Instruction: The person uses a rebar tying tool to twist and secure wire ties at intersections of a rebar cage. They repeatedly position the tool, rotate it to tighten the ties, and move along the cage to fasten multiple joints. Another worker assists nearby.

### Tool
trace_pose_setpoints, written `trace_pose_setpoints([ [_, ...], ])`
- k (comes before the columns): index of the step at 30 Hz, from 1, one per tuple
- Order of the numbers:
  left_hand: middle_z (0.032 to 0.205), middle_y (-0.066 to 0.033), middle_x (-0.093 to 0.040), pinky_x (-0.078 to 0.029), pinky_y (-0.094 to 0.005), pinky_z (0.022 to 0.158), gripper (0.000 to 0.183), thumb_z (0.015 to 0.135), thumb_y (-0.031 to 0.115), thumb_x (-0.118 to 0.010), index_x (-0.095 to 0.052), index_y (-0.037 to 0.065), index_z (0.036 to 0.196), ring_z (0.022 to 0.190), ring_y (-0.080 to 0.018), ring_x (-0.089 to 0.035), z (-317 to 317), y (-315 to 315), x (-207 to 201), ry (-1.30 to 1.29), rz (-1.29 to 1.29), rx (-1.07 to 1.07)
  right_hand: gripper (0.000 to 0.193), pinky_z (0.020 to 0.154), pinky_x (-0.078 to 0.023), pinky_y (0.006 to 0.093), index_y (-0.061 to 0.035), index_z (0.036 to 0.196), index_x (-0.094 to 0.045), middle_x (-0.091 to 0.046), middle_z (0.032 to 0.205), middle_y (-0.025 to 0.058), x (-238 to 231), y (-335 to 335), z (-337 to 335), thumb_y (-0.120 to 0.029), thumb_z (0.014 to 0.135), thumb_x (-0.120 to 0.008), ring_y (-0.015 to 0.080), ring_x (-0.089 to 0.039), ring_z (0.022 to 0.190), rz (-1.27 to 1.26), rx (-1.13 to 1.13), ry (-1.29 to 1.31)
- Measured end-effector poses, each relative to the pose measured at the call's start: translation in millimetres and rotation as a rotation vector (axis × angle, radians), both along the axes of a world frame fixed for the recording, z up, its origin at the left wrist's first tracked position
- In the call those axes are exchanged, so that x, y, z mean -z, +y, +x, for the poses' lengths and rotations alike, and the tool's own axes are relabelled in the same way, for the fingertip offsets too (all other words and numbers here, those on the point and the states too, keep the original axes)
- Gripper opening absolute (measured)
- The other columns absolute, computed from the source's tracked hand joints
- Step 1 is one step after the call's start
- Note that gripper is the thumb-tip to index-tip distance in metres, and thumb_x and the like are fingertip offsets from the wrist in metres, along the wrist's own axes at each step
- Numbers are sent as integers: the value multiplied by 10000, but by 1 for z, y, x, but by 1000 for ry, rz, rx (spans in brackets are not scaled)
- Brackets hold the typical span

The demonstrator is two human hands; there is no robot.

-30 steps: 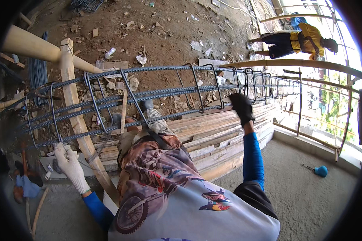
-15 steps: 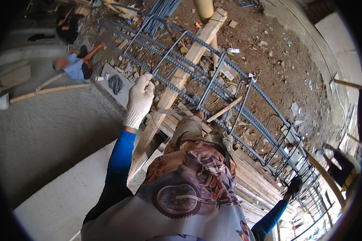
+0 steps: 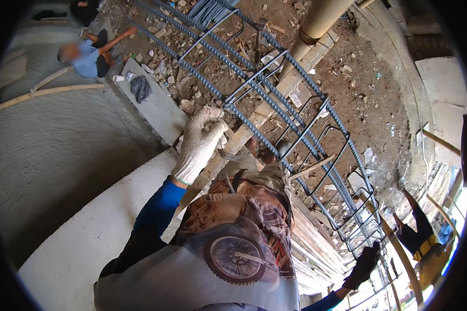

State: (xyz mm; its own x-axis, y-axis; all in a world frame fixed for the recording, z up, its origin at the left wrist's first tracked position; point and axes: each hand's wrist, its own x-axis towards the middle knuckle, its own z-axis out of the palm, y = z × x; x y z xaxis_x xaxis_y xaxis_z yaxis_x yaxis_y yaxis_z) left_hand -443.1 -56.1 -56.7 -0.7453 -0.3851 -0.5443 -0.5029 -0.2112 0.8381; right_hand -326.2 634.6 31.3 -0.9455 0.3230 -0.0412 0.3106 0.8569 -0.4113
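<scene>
A long rebar cage (image 3: 283, 115) of ribbed bars and square stirrups runs diagonally from upper left to lower right. My left hand (image 3: 200, 142), in a white knit glove, is beside its near bar with the fingers curled in. Whatever those fingers hold is hidden; thin wire (image 3: 232, 155) shows just below them. Far to the right, my right hand (image 3: 366, 264), in a dark glove, is closed at the near edge of the cage's lower end. Its grip is too dark to make out. A short wooden stick (image 3: 312, 167) lies across the bars.
A wooden beam (image 3: 264, 111) passes under the cage beside a thick bamboo post (image 3: 321, 23). A hammer (image 3: 258, 41) is near the far bars. Loose rebar (image 3: 207, 13) lies behind. One person (image 3: 91, 59) sits at upper left; another (image 3: 425, 243) is at right.
The view has shifted, bringing the cage closer. My left hand has moved up to the near bar, fingers more curled. My right hand has drawn nearer to me along the cage's lower end.
</scene>
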Motion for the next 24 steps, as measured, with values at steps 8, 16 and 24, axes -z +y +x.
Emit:
trace_pose_setpoints([
  [8, 923, -128, -737, -653, -369, 697, 232, 1051, 200, -655, -706, -17, 1115, 772, -239, -736, -5, 8, -2, 117, 719, -313, 624, 942, -563, 399, 9, 1584, -436, -676, 1154, 146, -74, -306, -159, -344, 1080, -535, 220, -677, 1044, -974, -181, -1044],
  [16, 1008, -162, -764, -622, -381, 705, 289, 1071, 279, -640, -690, 9, 1162, 809, -244, -765, -7, 9, 12, 15, 1209, -315, 525, 1033, -582, 404, 30, 1589, -427, -727, 1251, 217, -97, -467, -261, -166, 1117, -548, 279, -728, 1132, -523, -168, -1495],
  [24, 1162, -196, -743, -649, -327, 638, 427, 1082, 379, -614, -590, 26, 1321, 872, -282, -789, -8, 16, 16, 5, 1580, -255, 418, 1016, -573, 349, -36, 1463, -567, -724, 1228, 140, -87, -536, -293, -170, 1072, -629, 249, -706, 1138, -198, -316, -1568],
])
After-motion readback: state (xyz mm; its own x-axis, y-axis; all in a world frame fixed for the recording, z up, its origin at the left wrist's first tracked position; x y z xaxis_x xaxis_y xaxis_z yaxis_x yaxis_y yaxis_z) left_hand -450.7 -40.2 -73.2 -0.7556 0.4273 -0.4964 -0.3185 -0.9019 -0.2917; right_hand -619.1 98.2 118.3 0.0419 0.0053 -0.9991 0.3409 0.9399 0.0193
